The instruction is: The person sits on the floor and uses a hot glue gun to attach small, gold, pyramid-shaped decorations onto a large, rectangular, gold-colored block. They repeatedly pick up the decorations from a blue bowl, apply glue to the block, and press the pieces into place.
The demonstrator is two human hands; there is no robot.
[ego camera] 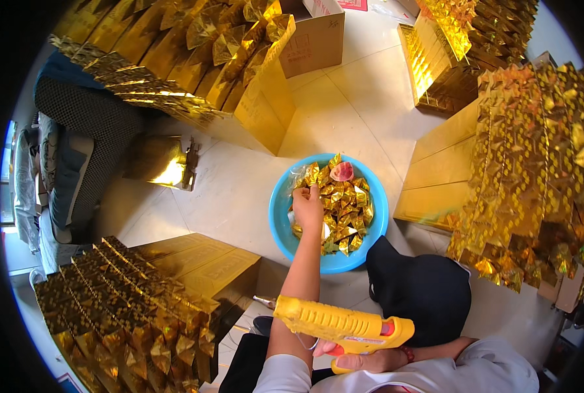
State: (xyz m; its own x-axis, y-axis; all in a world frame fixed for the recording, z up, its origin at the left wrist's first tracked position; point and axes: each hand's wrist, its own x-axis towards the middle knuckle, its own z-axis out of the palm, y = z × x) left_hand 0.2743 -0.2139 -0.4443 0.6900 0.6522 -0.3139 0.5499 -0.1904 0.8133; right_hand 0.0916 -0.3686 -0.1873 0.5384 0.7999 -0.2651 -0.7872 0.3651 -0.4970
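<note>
A light-blue plastic basin stands on the floor before me, holding many folded gold foil pieces. My left hand reaches into its left side, thumb and fingertips pinched on one folded gold foil piece. A pink-and-white piece rests among the foil near the far rim, and clear plastic film lies by the left rim. In my right hand, close to my body, is a yellow hot glue gun. Its metal nozzle points left, above my left forearm, and a finger is at the red trigger.
Gold paper structures with folded foil rows stand at upper left, lower left, right and upper right. A cardboard box is at the back. A mesh-backed chair stands left; dark fabric covers my knee.
</note>
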